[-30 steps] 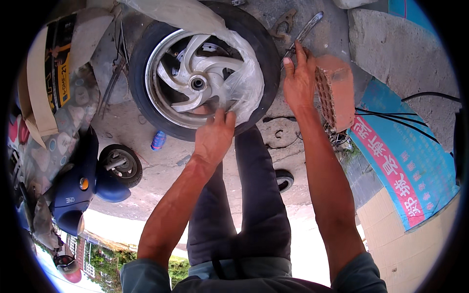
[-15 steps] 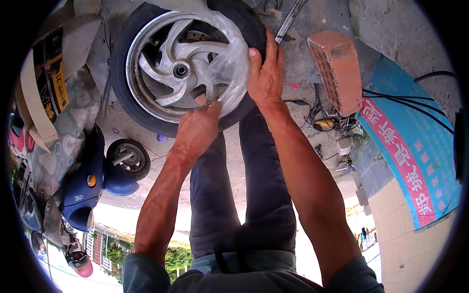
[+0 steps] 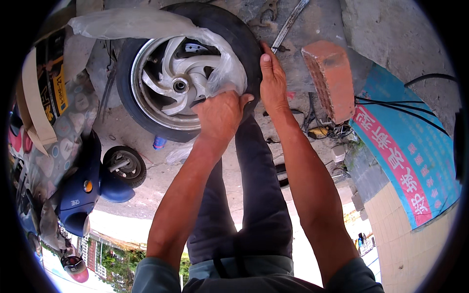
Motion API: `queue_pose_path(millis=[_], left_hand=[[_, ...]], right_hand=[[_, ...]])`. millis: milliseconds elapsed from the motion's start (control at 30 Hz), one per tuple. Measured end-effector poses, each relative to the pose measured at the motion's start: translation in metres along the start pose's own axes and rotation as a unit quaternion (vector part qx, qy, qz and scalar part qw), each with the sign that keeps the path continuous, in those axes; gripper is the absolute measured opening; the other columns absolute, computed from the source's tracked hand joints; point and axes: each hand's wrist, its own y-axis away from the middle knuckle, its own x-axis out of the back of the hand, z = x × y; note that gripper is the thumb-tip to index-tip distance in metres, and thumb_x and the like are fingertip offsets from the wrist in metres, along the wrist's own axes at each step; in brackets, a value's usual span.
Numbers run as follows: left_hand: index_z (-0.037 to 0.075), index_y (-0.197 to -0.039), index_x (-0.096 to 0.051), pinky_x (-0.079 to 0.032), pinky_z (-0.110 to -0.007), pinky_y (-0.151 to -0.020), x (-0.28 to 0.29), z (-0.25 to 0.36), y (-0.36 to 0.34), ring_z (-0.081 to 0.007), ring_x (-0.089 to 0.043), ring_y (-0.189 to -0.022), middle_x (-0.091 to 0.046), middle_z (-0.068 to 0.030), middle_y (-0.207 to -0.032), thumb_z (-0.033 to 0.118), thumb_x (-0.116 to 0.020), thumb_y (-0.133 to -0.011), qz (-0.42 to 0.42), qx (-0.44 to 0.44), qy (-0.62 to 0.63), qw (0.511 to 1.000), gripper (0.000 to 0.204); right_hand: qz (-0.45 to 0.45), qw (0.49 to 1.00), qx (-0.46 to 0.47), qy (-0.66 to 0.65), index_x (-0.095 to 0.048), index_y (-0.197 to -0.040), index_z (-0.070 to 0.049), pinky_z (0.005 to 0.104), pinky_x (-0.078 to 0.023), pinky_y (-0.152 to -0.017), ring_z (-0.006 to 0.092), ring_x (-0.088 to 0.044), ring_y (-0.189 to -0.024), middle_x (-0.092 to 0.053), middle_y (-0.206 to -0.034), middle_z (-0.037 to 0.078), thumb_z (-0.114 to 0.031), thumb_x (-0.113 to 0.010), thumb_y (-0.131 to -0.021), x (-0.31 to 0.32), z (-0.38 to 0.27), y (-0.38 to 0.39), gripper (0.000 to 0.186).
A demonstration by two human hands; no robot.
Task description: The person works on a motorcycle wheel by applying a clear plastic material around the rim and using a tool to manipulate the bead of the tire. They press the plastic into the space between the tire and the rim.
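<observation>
A motorcycle wheel [image 3: 181, 110] with a black tyre [image 3: 244, 41] and silver curved spokes stands upright before me. Clear plastic film [image 3: 132, 23] stretches from the upper left across the tyre and down the right side of the rim. My left hand [image 3: 222, 115] is closed on the lower end of this film, over the rim's lower right, its thumb pointing right. My right hand [image 3: 274, 85] rests along the tyre's right side with fingers stretched out, and nothing shows in its palm.
A red brick [image 3: 330, 80] stands right of the wheel, with a metal bar [image 3: 290, 24] beyond. Cables [image 3: 322, 129] lie below the brick, near a blue banner [image 3: 410, 146]. At left are a cardboard box [image 3: 34, 97], a blue scooter [image 3: 80, 190] and a small wheel [image 3: 124, 166].
My left hand has moved right across the rim. The film now trails out to the upper left. My right hand has slid slightly down and right along the tyre.
</observation>
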Motion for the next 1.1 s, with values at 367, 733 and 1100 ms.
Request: queue_pose_path(millis=[367,733,1100], left_hand=[[-0.005,-0.073,-0.065,-0.049,-0.054,-0.067,-0.008,-0.035,-0.011,-0.0463,-0.063,-0.067,-0.063,-0.0269,-0.068,0.021,-0.056,-0.103,0.016,-0.145,0.163,0.976,0.04],[0.003,-0.124,-0.057,-0.056,-0.052,-0.074,0.01,-0.028,0.07,-0.043,-0.07,-0.088,-0.069,-0.0203,-0.109,0.023,-0.065,-0.096,-0.006,0.018,0.021,1.0,0.036],[0.002,-0.103,-0.06,-0.055,-0.044,-0.077,-0.017,-0.026,0.117,-0.0344,-0.066,-0.085,-0.063,-0.0153,-0.087,-0.001,-0.063,-0.083,0.065,-0.019,0.175,0.982,0.021]], right_hand=[[0.068,0.985,0.047,0.152,-0.05,-0.146,-0.008,0.0507,-0.047,-0.106,0.0474,-0.055,-0.126,-0.056,-0.138,0.023,-0.05,-0.038,-0.11,-0.025,0.0,0.0,0.057],[0.057,0.973,-0.036,0.22,-0.057,-0.134,0.002,0.0496,-0.051,-0.096,0.0451,-0.061,-0.116,-0.059,-0.127,0.025,-0.049,-0.053,-0.105,0.0,-0.023,0.024,0.058],[-0.236,0.861,-0.394,0.219,-0.069,-0.099,0.015,0.0484,-0.054,-0.088,0.041,-0.071,-0.096,-0.07,-0.099,0.032,-0.064,-0.06,-0.097,-0.027,-0.041,0.096,0.08]])
